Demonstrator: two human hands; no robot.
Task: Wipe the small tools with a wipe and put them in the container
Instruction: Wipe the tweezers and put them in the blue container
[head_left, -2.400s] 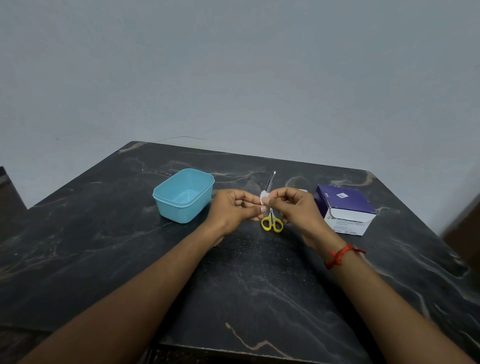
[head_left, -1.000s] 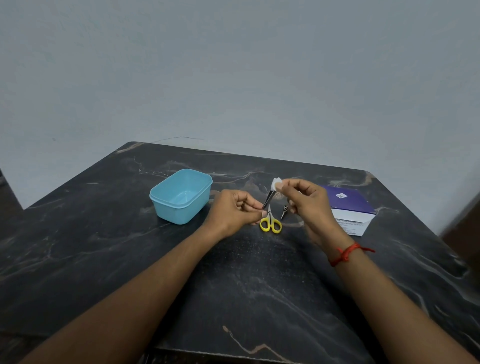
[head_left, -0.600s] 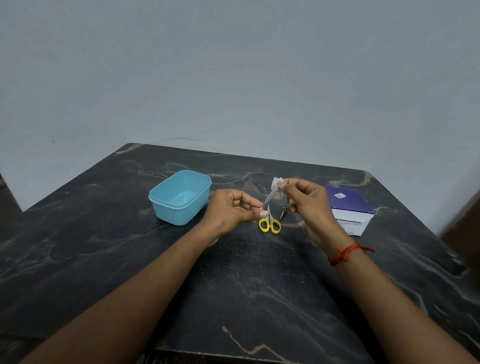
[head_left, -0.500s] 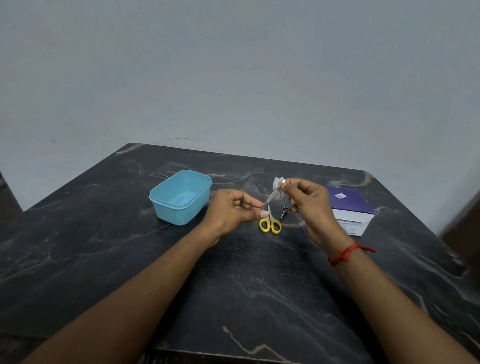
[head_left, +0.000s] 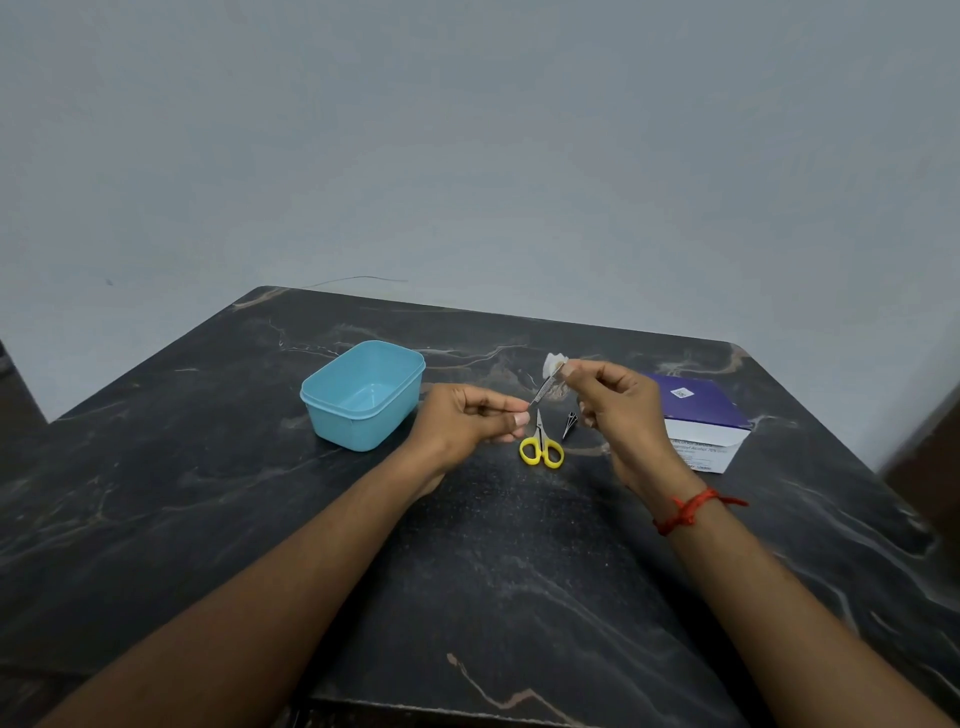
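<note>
A slim metal tool (head_left: 543, 391), probably tweezers, is held tilted above the dark marbled table (head_left: 208, 493). Its lower end is pinched by the fingers of the left hand (head_left: 467, 423), while its upper end is gripped through a small white wipe (head_left: 552, 362) by the fingers of the right hand (head_left: 618, 405). Below, yellow-handled scissors (head_left: 541, 447) and a small dark pointed tool (head_left: 570, 423) are laid on the table. A light blue container (head_left: 363, 392) is seen to the left, apart from the tools. On the purple-and-white box (head_left: 701, 423) at right, small print is seen that appears to include "Alcohol 70%"; the rest is too blurred to be read.
</note>
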